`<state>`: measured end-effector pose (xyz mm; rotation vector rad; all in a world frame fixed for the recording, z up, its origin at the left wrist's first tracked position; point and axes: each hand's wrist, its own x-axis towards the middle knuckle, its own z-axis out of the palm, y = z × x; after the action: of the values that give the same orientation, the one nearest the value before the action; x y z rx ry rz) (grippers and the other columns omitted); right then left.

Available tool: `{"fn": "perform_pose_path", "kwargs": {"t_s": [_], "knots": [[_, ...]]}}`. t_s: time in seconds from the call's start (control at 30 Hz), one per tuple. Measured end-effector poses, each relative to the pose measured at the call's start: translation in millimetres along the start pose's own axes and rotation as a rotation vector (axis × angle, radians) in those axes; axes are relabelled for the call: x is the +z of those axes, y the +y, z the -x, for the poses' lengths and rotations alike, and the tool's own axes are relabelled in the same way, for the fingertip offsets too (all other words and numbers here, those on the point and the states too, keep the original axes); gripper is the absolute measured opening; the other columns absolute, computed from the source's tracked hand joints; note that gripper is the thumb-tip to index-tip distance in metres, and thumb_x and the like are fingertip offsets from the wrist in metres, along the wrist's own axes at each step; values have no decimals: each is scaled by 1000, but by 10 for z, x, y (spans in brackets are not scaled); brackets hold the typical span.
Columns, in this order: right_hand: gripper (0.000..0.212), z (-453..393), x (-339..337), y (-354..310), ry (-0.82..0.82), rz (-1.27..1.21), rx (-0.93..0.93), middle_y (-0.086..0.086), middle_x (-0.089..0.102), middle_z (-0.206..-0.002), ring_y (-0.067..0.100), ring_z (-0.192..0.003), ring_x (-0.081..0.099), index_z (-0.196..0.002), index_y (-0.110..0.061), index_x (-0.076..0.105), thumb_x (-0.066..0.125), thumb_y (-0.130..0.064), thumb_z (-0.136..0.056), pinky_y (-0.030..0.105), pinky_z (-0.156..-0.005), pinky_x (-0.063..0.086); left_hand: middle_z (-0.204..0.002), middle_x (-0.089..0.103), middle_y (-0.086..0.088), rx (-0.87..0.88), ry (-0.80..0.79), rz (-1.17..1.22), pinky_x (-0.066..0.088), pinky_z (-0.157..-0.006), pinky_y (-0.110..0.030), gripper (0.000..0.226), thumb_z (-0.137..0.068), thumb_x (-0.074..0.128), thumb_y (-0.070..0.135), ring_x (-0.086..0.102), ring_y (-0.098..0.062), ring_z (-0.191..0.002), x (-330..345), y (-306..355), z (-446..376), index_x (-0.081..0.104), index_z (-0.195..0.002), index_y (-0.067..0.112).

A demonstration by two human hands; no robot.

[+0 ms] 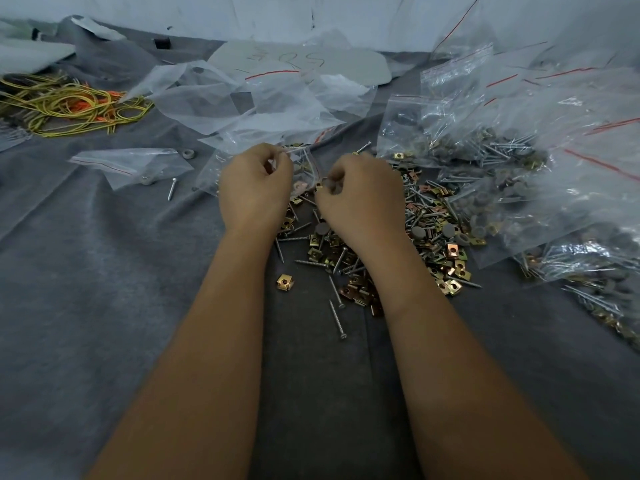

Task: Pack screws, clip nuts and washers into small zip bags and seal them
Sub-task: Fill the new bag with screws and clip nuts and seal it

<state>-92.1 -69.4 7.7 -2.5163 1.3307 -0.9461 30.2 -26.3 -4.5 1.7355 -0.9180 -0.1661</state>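
I'm pinching the small zip bag (304,168) mouth open with my left hand (254,181), just above the loose hardware pile (377,247), so my right hand (360,195), fingers curled on picked-up parts, is feeding them in.

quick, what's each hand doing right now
Left hand: fingers curled, pinching the top edge of a small zip bag.
Right hand: fingers curled at the bag's other side; whether it holds anything cannot be told.
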Motion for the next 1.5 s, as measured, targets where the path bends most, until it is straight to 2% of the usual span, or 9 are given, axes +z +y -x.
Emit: {"fn": "perform_pose_path", "kwargs": {"t_s": [0.13,0.3,0.5,0.6,0.8,1.03,1.17,1.37,1.5], "knots": [[9,-7,-59,9,94,-336,27,-3,57,-87,19,-87,56,-90,-20,69,67,-24,-83,42,-77,51,-63,61,1,42,-80,19,43,-55,-36,20,-93,53,33,49,-10,-55,26,35,20,72,-92,28],[25,-31,-31,37,34,-342,35,0,59,-100,18,-98,56,-115,-22,71,61,-27,-93,40,-87,49,-68,65,-6,40,-33,75,48,-59,-41,21,-95,50,29,52,-13,-59,34,50,31,69,-86,25],[19,1,-55,54,-145,-51,-49,3,68,-93,23,-91,60,-96,-21,76,61,-32,-90,41,-85,51,-74,66,6,-110,222,287,54,-68,-40,22,-96,48,23,56,-13,-64,-21,50,-48,70,-93,24],[30,30,-16,-17,-217,168,-132,6,64,-98,27,-100,56,-102,-19,73,61,-43,-87,36,-85,44,-67,64,12,-108,193,303,48,-62,-28,21,-94,50,21,53,-6,-59,-2,55,-40,70,-87,26],[20,35,-39,-23,-195,241,-88,4,66,-95,28,-101,56,-98,-21,73,62,-33,-86,38,-86,42,-58,55,11,-65,86,313,34,-45,-12,24,-93,53,17,42,2,-45,13,74,1,67,-77,28],[11,19,-91,-20,-99,-136,68,-2,67,-83,19,-80,62,-92,-17,69,62,-23,-87,37,-73,53,-44,51,11,-83,19,255,41,-53,-29,24,-89,51,23,49,-13,-51,23,58,0,70,-77,32],[6,16,-140,-45,121,-466,181,-12,60,-68,4,-63,58,-80,-21,64,65,-16,-84,19,-57,47,-40,49,12,-58,-14,209,39,-52,-29,22,-86,51,28,41,-7,-42,28,50,4,69,-74,34],[7,-1,-68,-71,95,-636,193,-7,68,-82,5,-78,64,-92,-18,70,68,-13,-88,19,-70,53,-52,58,11,6,-65,101,40,-56,-31,21,-79,48,39,46,-2,-48,33,62,27,64,-66,36],[9,-8,-27,-36,28,-672,180,0,72,-90,8,-87,67,-95,-14,70,66,-9,-89,23,-78,55,-63,64,3,4,-30,49,44,-57,-35,29,-80,48,38,50,-9,-53,43,25,10,71,-77,21]]}}
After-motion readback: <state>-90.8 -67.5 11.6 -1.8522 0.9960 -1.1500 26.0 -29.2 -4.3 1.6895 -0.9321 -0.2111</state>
